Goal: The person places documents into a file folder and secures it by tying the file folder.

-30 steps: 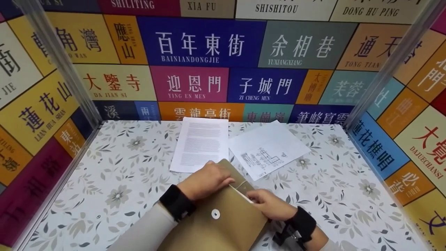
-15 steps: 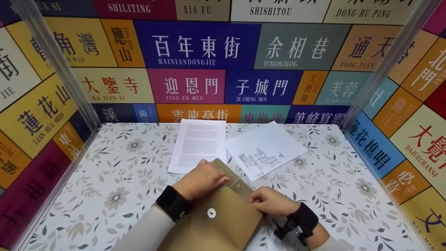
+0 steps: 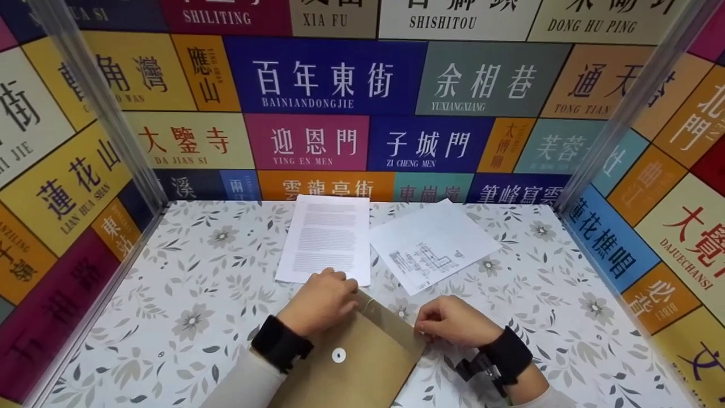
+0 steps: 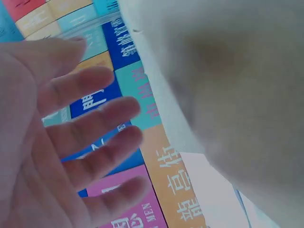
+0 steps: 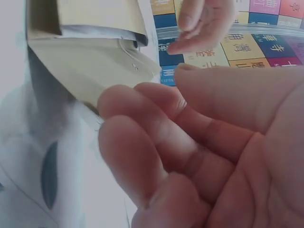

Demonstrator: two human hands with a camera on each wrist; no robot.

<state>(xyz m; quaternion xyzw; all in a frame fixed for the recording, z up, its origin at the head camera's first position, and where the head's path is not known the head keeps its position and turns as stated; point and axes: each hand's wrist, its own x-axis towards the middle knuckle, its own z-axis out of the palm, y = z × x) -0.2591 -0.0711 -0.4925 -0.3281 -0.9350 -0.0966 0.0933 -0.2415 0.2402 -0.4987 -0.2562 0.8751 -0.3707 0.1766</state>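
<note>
Watching from my station, I see the brown envelope (image 3: 368, 354) on the flowered table (image 3: 187, 272), lying aslant at the near side, with its flap (image 3: 396, 328) open and its white disc (image 3: 338, 355) facing up. My left hand (image 3: 320, 303) is by the upper left edge, fingers spread and slightly bent, holding nothing. My right hand (image 3: 459, 323) is beside the flap, fingers loosely curled and thumb apart; whether it touches the paper I can't tell. Beyond lie printed pages (image 3: 331, 238) and, to their right, a sheet with a line drawing (image 3: 464, 232).
</note>
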